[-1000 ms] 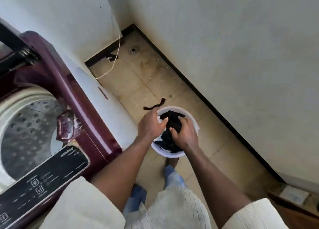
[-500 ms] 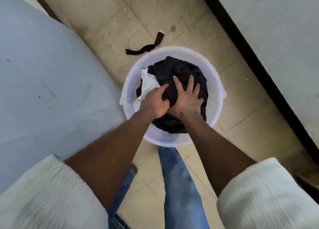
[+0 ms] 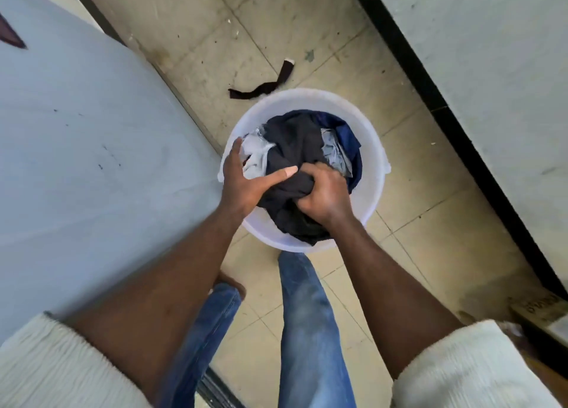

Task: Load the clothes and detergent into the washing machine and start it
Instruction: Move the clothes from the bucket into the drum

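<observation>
A white plastic bucket (image 3: 373, 149) stands on the tiled floor, filled with clothes. On top lies a black garment (image 3: 292, 140), with grey cloth (image 3: 256, 154) and blue cloth (image 3: 345, 131) under it. My right hand (image 3: 325, 194) is clenched into the black garment at the bucket's near side. My left hand (image 3: 246, 177) rests at the bucket's left rim, fingers spread, thumb lying on the black garment. The washing machine's pale side panel (image 3: 92, 149) fills the left; its drum and controls are out of view. No detergent is visible.
A dark sock (image 3: 264, 84) lies on the floor just beyond the bucket. A wall with a black skirting (image 3: 455, 124) runs along the right. A cardboard box (image 3: 541, 312) sits at the lower right. My jeans-clad legs (image 3: 307, 315) stand just before the bucket.
My head has tipped down, so the machine's top left the view. My right hand closed from flat into a fist on the black garment; my left hand opened and shifted to the bucket's left rim.
</observation>
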Action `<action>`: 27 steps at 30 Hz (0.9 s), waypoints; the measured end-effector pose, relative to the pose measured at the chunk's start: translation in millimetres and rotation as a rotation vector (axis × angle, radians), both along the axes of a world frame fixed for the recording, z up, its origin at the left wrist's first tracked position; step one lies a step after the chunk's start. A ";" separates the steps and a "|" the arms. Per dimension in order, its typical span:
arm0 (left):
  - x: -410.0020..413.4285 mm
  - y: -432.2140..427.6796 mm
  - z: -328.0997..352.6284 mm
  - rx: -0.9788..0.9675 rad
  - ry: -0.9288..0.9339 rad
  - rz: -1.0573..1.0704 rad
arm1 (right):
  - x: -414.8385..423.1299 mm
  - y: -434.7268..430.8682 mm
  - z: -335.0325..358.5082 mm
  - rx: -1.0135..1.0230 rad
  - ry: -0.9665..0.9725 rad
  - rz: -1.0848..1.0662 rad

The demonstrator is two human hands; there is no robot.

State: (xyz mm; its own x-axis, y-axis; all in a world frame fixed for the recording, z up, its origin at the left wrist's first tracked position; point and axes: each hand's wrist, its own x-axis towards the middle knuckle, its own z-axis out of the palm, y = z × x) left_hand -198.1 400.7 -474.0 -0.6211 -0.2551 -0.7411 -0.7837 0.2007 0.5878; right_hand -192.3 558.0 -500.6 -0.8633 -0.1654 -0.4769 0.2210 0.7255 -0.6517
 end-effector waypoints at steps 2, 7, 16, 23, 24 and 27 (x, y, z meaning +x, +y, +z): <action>-2.7 1.8 35.7 0.213 -0.010 0.069 | 8.6 -2.7 52.8 -0.168 0.039 0.007; 5.9 10.9 125.0 0.439 -0.163 0.113 | 25.3 0.5 164.3 -0.288 0.131 -0.050; -7.3 14.3 317.1 0.549 0.097 0.145 | 32.6 -4.7 337.6 -0.283 0.280 -0.465; 8.2 -65.1 466.8 0.529 0.520 0.022 | 10.4 -67.1 466.7 -0.627 0.294 -0.215; 14.2 -86.3 483.9 0.511 0.570 0.032 | 8.5 -85.7 487.1 -0.666 0.328 -0.186; 30.5 -153.2 521.2 0.524 0.572 0.013 | -0.2 -143.5 537.7 -0.761 0.453 -0.075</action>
